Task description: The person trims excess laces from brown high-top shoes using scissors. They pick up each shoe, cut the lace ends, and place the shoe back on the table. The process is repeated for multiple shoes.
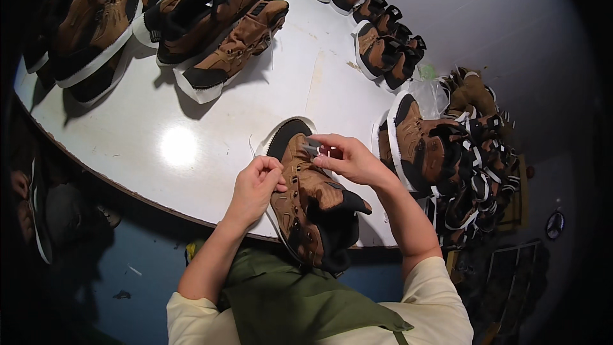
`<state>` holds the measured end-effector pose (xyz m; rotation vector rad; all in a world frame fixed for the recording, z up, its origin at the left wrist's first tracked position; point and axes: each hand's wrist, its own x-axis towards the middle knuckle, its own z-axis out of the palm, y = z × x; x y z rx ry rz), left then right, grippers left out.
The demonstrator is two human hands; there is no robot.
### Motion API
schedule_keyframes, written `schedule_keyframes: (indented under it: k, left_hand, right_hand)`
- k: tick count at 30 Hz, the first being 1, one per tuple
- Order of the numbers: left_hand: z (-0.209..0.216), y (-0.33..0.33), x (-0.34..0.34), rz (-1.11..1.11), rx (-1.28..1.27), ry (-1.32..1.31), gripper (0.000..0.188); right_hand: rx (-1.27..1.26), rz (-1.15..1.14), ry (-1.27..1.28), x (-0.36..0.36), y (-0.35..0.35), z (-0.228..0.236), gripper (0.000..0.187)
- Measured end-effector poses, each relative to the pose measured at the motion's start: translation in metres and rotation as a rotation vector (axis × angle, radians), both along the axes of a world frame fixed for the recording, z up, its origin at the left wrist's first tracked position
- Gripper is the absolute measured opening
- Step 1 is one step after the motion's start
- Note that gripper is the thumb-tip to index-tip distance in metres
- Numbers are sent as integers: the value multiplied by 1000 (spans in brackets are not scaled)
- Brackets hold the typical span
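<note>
A brown and black high-top shoe [297, 198] with a white sole edge rests at the table's near edge, toe pointing away from me. Beside its left side, my left hand [255, 188] is closed with the fingers curled in a pinch; whatever lies between them is too small to tell. My right hand [345, 156] is over the front of the shoe, closed on a small grey tool like thread snips [310, 147], which lies against the upper near the toe. A thin pale thread [251, 145] sticks out beside the toe's left edge.
Similar shoes [220, 35] stand in groups at the far left of the white table [300, 83]. More shoes [389, 51] line the far right edge. A crowded pile [440, 147] lies close to my right forearm. The table's curved edge [121, 185] runs along the left.
</note>
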<state>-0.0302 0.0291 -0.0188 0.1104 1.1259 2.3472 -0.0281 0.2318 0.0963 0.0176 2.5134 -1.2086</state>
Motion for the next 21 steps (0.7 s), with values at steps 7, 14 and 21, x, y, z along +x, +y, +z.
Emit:
schedule_keyframes:
  k: [7, 14, 21]
  left_hand:
    - [0, 0, -3, 3, -36, 22, 9]
    - [1, 2, -5, 9, -20, 1, 8]
    - [5, 1, -6, 10, -22, -11, 8]
  right_hand:
    - [307, 355, 19, -12, -9, 24, 38]
    - [635, 715, 142, -25, -13, 31, 36]
    - [652, 841, 64, -48, -16, 38, 36]
